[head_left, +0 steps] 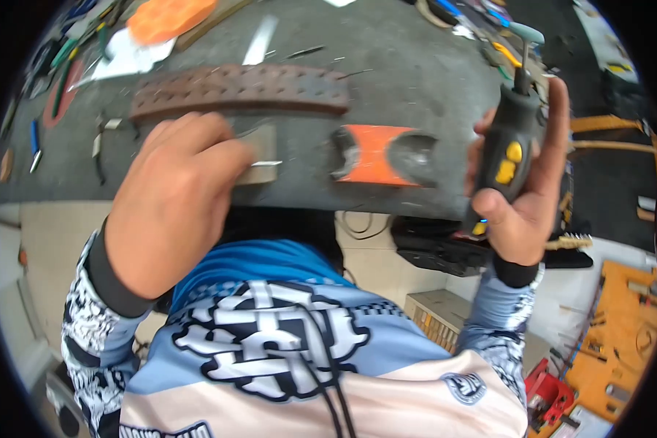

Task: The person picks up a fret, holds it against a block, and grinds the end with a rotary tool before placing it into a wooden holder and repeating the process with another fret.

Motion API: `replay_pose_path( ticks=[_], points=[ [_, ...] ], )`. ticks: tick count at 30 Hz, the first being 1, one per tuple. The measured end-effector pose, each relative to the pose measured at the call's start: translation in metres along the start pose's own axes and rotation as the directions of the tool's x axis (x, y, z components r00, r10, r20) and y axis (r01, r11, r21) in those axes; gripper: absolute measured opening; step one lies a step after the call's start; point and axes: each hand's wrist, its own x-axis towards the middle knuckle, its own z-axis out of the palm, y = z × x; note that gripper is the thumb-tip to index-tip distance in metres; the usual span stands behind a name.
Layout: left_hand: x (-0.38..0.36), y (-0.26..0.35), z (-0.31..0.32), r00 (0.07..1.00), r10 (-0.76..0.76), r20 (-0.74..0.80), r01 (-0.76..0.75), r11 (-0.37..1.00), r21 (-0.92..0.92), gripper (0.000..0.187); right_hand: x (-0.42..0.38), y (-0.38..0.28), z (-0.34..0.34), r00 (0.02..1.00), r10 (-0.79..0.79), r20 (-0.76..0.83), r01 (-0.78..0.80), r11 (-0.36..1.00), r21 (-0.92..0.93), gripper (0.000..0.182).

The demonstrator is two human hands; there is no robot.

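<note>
My left hand (175, 190) is closed, fingers bent down over a small grey-brown block (263, 157) at the bench's front edge. A thin light strip (267, 163) lies at its fingertips; whether they grip the strip or the block is unclear. In my right hand (527, 219) is a dark rotary tool (509, 139) with yellow buttons, held upright, a round grey disc (526, 33) on its tip. Between the hands sits an orange block (374, 155) with curved sides. Behind my left hand lies a long brown block (241, 91) with rows of dimples.
The grey bench (409, 80) carries an orange sponge (169, 20), white paper (131, 60) and scattered hand tools at the far left and far right. At the lower right stands an orange board (620, 336) with tools, beside a red device (550, 393).
</note>
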Motion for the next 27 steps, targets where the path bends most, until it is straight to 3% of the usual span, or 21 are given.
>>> replay_pose_path(
  ticks=[1, 2, 4, 5, 6, 9, 13, 16, 18, 21, 27],
  points=[
    [-0.003, -0.004, 0.0, 1.0, 0.022, 0.001, -0.022, 1.0, 0.007, 0.017, 0.004, 0.003, 0.006, 0.996, -0.055, 0.067, 0.058, 0.998, -0.039, 0.135],
    [-0.003, -0.005, 0.0, 0.999, 0.027, 0.017, -0.027, 1.0, -0.002, 0.018, 0.01, 0.009, -0.005, 0.947, -0.171, 0.272, 0.24, 0.939, -0.245, 0.108],
    [-0.008, -0.009, 0.001, 0.999, 0.029, 0.029, -0.029, 1.0, 0.0, 0.02, 0.026, -0.002, 0.005, 0.798, -0.196, 0.57, 0.515, 0.714, -0.475, 0.075],
    [-0.011, -0.01, 0.001, 0.999, 0.012, 0.043, -0.012, 1.0, 0.002, 0.02, 0.026, -0.003, 0.018, 0.808, -0.166, 0.565, 0.48, 0.742, -0.467, 0.06],
    [-0.012, -0.012, 0.001, 0.999, 0.021, 0.041, -0.021, 1.0, -0.003, 0.02, 0.028, -0.003, 0.027, 0.805, -0.162, 0.571, 0.475, 0.753, -0.456, 0.06],
    [-0.013, -0.013, 0.001, 0.999, 0.032, 0.044, -0.031, 0.999, -0.01, 0.021, 0.031, -0.002, 0.043, 0.728, -0.119, 0.675, 0.601, 0.583, -0.546, 0.062],
    [-0.009, -0.01, -0.002, 0.995, 0.055, 0.081, -0.057, 0.998, 0.026, 0.025, 0.027, 0.003, 0.056, 0.778, -0.088, 0.622, 0.525, 0.635, -0.567, 0.06],
    [-0.005, -0.007, 0.0, 0.995, 0.074, 0.067, -0.078, 0.996, 0.046, 0.029, 0.028, 0.003, 0.053, 0.761, -0.077, 0.644, 0.573, 0.545, -0.612, 0.061],
    [-0.004, -0.005, 0.001, 0.994, 0.07, 0.082, -0.075, 0.996, 0.057, 0.03, 0.03, 0.004, 0.049, 0.683, -0.199, 0.703, 0.714, 0.382, -0.586, 0.062],
    [-0.003, -0.003, 0.002, 0.993, 0.075, 0.096, -0.082, 0.994, 0.072, 0.031, 0.024, 0.011, 0.044, 0.753, -0.186, 0.631, 0.625, 0.499, -0.6, 0.061],
    [-0.006, -0.006, 0.006, 0.994, 0.077, 0.083, -0.083, 0.994, 0.075, 0.029, 0.027, 0.015, 0.043, 0.722, -0.193, 0.664, 0.653, 0.505, -0.564, 0.064]
  ],
)
